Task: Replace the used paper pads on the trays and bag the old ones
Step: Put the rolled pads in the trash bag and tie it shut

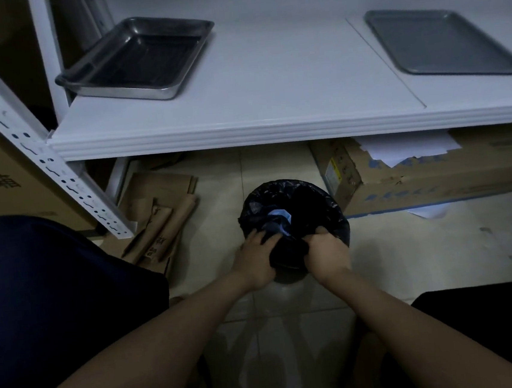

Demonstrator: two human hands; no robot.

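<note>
While trays (125,89) lie on the shelf (270,92), a black bag (322,209) is gripped.
Its rim is clenched in left hand (256,264) and right hand (328,255).

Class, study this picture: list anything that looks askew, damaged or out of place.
The deep steel tray sits askew, its corner overhanging the shelf's left edge. Under the shelf, the cardboard box is torn open, white sheets poking out.
</note>
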